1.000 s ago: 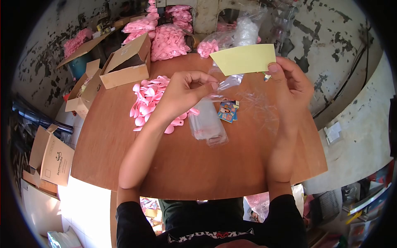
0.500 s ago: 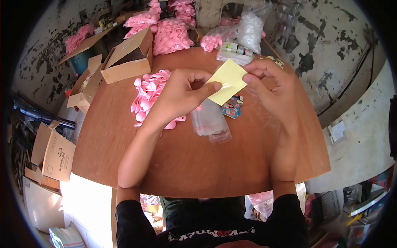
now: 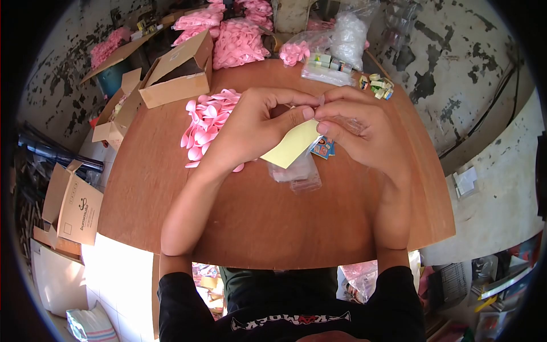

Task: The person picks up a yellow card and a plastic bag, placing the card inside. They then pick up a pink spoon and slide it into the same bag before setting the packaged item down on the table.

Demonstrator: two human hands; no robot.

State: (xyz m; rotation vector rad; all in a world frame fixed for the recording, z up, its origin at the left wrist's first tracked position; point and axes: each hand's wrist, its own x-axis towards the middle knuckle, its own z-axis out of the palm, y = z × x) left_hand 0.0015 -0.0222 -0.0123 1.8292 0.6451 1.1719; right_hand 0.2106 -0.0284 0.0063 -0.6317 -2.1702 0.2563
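My left hand point(image 3: 265, 125) and my right hand point(image 3: 362, 122) meet above the table, thumbs and fingers pinched at the upper edge of a clear plastic bag point(image 3: 352, 124). A plain yellow card point(image 3: 290, 146) hangs slanted below my left fingers and seems to lie in that bag; its upper part is hidden by the fingers. Under it on the table lie flat clear bags point(image 3: 306, 178) and blue printed cards point(image 3: 323, 149), partly covered. Beside my left wrist is a pile of pink plastic spoons point(image 3: 204, 122).
An open cardboard box point(image 3: 176, 85) stands at the table's back left. Behind it are bags full of pink spoons point(image 3: 239, 48). Small card bundles point(image 3: 379, 85) and a bag of clear pieces point(image 3: 347, 40) lie at the back right. Another carton point(image 3: 80, 211) is left of the table point(image 3: 256, 233).
The yellow card has swung lower and to the left. My right hand has moved in beside my left, and both now pinch together at the bag's upper edge.
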